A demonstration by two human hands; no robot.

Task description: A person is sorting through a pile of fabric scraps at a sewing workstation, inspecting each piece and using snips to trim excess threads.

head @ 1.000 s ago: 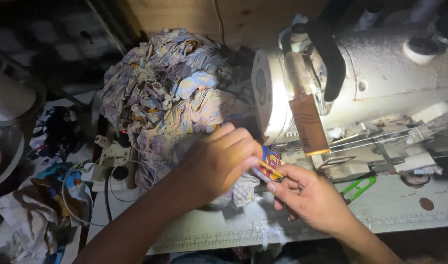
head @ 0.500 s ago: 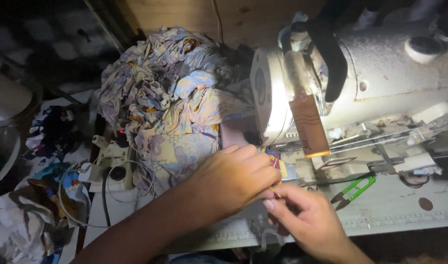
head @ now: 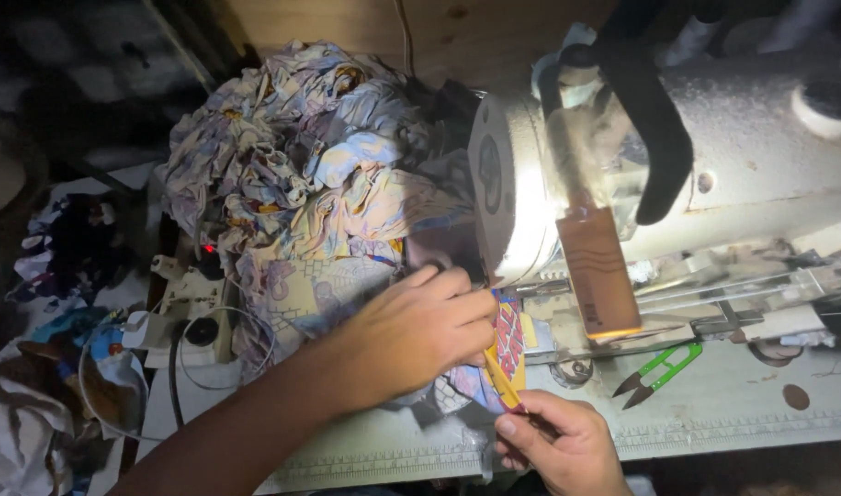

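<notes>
Two hands worked near the desk's front edge: left hand point(head: 420, 335) pressed flat, fingers together, on printed cloth point(head: 507, 344) beside the sewing machine point(head: 714, 174); right hand point(head: 558, 441) pinched its yellow-red strip.

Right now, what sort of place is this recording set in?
Most likely a small tailoring or garment workshop. A pale industrial sewing machine stands on a worn table, a heap of printed fabric is piled beside it, and green thread snips lie near the needle area. Both hands work a fabric piece there.
</notes>
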